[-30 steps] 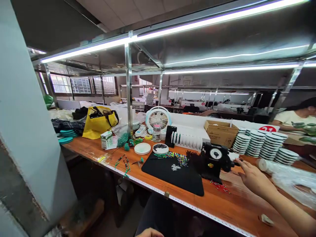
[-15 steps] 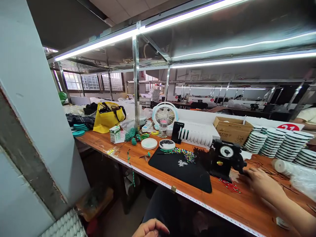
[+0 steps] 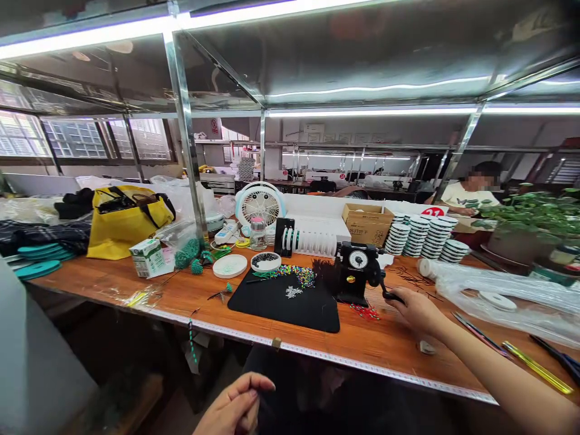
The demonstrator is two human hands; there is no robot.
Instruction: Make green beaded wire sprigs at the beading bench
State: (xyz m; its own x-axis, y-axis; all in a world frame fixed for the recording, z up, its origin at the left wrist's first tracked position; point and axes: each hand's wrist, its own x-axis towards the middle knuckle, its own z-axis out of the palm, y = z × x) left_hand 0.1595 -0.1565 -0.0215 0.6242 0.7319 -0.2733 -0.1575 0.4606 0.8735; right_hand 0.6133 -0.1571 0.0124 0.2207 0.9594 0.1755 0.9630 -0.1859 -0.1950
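Note:
A black hand-cranked winding machine (image 3: 343,278) with a round white dial stands at the right edge of the black mat (image 3: 290,314). My right hand (image 3: 419,311) is closed around its crank handle (image 3: 392,296). Low in the view, in front of the table edge, my left hand (image 3: 233,403) has its fingers curled in and the index finger bent over the thumb; whether anything lies between them is hidden. Red strands (image 3: 365,312) lie at the machine's foot. On the mat are multicoloured beads (image 3: 301,276) and a small pile of silvery pieces (image 3: 293,292).
Behind the machine stand a cardboard box (image 3: 367,225) and stacked white spools (image 3: 419,235). A white rack (image 3: 317,241), fan (image 3: 260,205) and shallow dishes (image 3: 229,266) line the back. Plastic wrap (image 3: 480,290) and a yellow knife (image 3: 537,367) lie right; a metal post (image 3: 183,121) rises left.
The view has swung right, bringing a plant and another person into sight. My right hand stays at the crank, now plainly gripping its handle. My left hand remains low and curled.

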